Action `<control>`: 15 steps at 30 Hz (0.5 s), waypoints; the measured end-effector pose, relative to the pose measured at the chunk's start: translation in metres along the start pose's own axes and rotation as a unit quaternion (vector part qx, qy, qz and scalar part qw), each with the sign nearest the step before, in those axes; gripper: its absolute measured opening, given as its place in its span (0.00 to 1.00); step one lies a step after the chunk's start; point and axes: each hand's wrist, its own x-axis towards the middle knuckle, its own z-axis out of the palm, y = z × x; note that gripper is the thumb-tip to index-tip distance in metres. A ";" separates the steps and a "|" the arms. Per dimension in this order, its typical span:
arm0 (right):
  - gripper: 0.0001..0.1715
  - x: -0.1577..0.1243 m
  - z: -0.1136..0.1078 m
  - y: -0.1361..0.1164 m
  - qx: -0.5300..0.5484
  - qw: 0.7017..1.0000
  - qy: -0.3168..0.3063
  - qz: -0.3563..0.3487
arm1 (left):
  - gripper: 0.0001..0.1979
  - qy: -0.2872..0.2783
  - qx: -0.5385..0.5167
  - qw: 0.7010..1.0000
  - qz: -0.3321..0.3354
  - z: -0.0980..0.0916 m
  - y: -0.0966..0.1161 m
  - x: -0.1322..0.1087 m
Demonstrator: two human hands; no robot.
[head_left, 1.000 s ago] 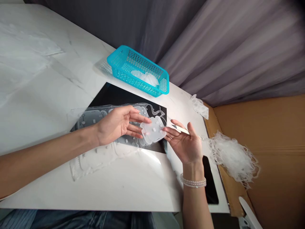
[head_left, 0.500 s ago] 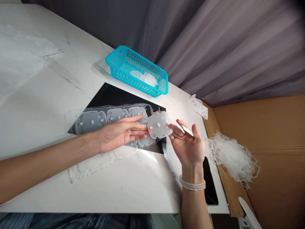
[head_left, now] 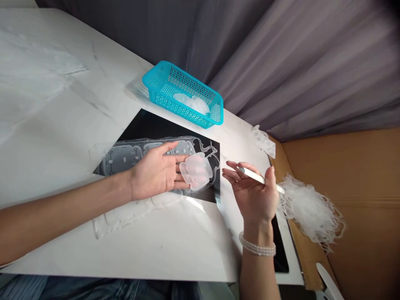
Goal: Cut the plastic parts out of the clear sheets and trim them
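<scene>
A rounded translucent plastic piece (head_left: 196, 171) lies across the fingers of my left hand (head_left: 156, 171), which is palm up above the sheet. Beneath that hand is a clear plastic sheet (head_left: 121, 160) of similar rounded pieces with small holes and slots; part of it is hidden. At its right end, thin cut strips (head_left: 208, 148) curl loose. My right hand (head_left: 254, 193), palm up with curled fingers, holds a slim white pen-like tool (head_left: 254, 175) between thumb and fingers, its dark tip pointing left. A gap separates this hand from the loose piece.
Behind the sheet stands a blue perforated basket (head_left: 181, 112) holding several translucent pieces. A black mat (head_left: 137, 125) lies under the sheet. To the right, a heap of clear plastic scraps (head_left: 309, 212) hangs by a cardboard box (head_left: 343, 166). A crumpled clear piece (head_left: 264, 141) lies near the curtain.
The rounded piece has come away from my right fingers and now rests on my left hand, turned and lower. My right hand has moved right, showing more of the white tool.
</scene>
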 end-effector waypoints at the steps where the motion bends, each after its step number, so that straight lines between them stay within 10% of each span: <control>1: 0.34 0.002 -0.003 0.000 0.008 1.000 0.008 0.011 | 0.34 0.000 0.002 1.000 -0.001 0.000 0.000 0.000; 10: 0.34 0.008 0.005 0.008 0.050 0.975 -0.076 0.203 | 0.37 0.005 0.086 0.996 0.001 -0.007 0.000 0.004; 15: 0.28 0.049 0.014 -0.013 0.058 0.990 -0.060 0.113 | 0.33 0.093 0.162 0.976 0.112 -0.010 0.002 0.006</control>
